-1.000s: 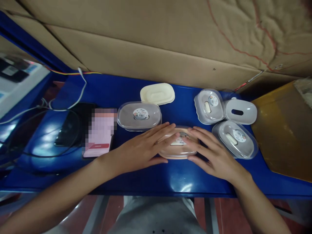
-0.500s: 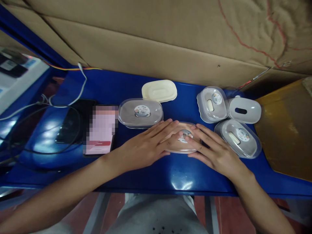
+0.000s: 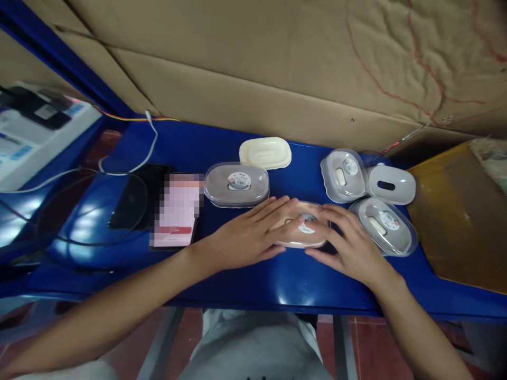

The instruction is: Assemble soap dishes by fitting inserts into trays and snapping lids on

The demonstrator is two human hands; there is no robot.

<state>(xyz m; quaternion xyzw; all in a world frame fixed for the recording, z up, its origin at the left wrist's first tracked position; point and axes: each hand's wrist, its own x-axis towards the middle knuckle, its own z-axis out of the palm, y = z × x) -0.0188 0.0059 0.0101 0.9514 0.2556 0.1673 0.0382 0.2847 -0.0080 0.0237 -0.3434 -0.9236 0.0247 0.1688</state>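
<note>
A peach-coloured oval soap dish (image 3: 293, 237) with a clear cover and a round label lies on the blue table in front of me. My left hand (image 3: 253, 232) rests over its left end, fingers long and close together along the back edge, thumb side at the front. Around the right end curves my right hand (image 3: 348, 240), with fingertips on the cover near the label. Both hands grip the dish and partly hide it. Just behind my left hand sits a grey covered soap dish (image 3: 222, 184), and a cream tray (image 3: 265, 153) lies beyond it.
On the right stand two grey covered dishes (image 3: 343, 174) (image 3: 390, 227) and an uncovered grey piece (image 3: 398, 184) with an oval slot. A brown box (image 3: 455, 221) bounds that side. Leftward lie a phone (image 3: 174, 211), a dark device (image 3: 127, 206) and cables. Cardboard (image 3: 237, 79) closes the back.
My right fingers have bent more and shifted slightly on the cover. Both hands stay on the peach soap dish. The whole view has turned a little.
</note>
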